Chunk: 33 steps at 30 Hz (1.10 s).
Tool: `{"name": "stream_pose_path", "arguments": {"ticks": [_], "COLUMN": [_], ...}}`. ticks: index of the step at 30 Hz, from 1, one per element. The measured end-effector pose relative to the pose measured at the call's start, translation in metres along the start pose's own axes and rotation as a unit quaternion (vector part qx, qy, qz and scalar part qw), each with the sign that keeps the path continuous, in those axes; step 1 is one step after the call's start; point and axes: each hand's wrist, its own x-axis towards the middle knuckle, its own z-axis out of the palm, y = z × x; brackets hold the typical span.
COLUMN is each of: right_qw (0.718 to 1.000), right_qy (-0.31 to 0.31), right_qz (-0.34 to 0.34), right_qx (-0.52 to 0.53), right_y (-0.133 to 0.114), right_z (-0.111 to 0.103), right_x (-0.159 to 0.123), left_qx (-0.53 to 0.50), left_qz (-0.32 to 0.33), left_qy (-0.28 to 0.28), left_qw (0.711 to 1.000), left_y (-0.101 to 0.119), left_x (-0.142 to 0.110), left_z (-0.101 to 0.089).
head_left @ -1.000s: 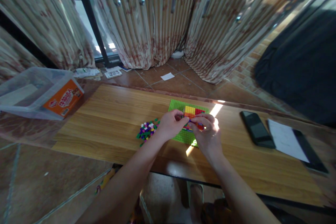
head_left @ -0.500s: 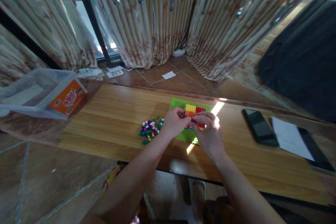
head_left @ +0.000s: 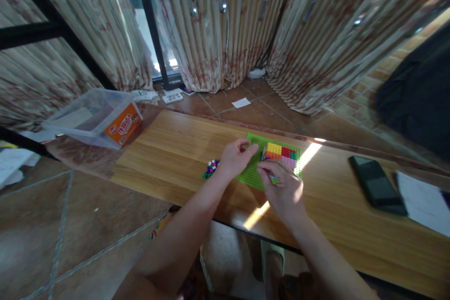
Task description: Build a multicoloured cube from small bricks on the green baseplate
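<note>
A green studded baseplate (head_left: 253, 179) lies on the wooden table, carrying a block of yellow, orange, red and pink toy bricks (head_left: 274, 149). At the plate's left edge is my left hand (head_left: 236, 158), its thumb and forefinger apart with nothing visible between them. My right hand (head_left: 284, 188) is over the front of the block, thumb and forefinger pinched together at its left side. Whatever sits in that pinch is too small to make out. A heap of small loose bricks (head_left: 211, 167), white, purple and green, is partly hidden behind my left forearm.
On the right of the table (head_left: 168, 150) lie a dark phone (head_left: 378, 185) and a white sheet of paper (head_left: 423, 204). A clear plastic bin (head_left: 93, 124) with an orange label stands beyond the left end. Curtains (head_left: 218, 37) hang behind.
My hands, together over the bricks before, have come apart. The left now sits left of the block with its fingers parted; the right stays pinched. The whole view has shifted, so things appear further right.
</note>
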Motion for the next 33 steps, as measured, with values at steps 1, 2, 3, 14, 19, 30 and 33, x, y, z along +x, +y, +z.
{"name": "stream_pose_path", "arguments": {"ticks": [1, 2, 3, 14, 19, 30, 33], "right_qw": [1.000, 0.998, 0.996, 0.976, 0.970, 0.966, 0.967], "right_qy": [-0.026, -0.054, -0.081, -0.197, -0.219, -0.236, -0.238], "right_qz": [-0.006, -0.015, -0.026, -0.090, -0.100, -0.081, -0.068], "right_qx": [0.004, 0.004, 0.002, -0.017, -0.025, -0.071, -0.065], "right_y": [-0.002, -0.003, -0.004, -0.015, -0.014, -0.007, -0.005], "right_z": [0.006, 0.013, 0.020, 0.071, 0.067, 0.058, 0.058], "right_x": [-0.002, -0.004, -0.005, 0.004, 0.007, 0.006, 0.006], "left_qx": [-0.030, -0.062, -0.084, -0.137, -0.136, -0.116, -0.101], "left_qz": [-0.007, -0.015, -0.019, -0.031, -0.035, -0.027, -0.014], "left_qy": [0.017, 0.035, 0.058, 0.108, 0.111, 0.100, 0.095], "left_qw": [0.999, 0.997, 0.995, 0.984, 0.984, 0.988, 0.990], "left_y": [0.002, 0.004, 0.007, 0.013, 0.013, 0.006, 0.004], "left_x": [0.003, 0.006, 0.009, 0.009, 0.009, 0.010, 0.011], "left_z": [-0.010, -0.020, -0.030, -0.066, -0.072, -0.071, -0.068]}}
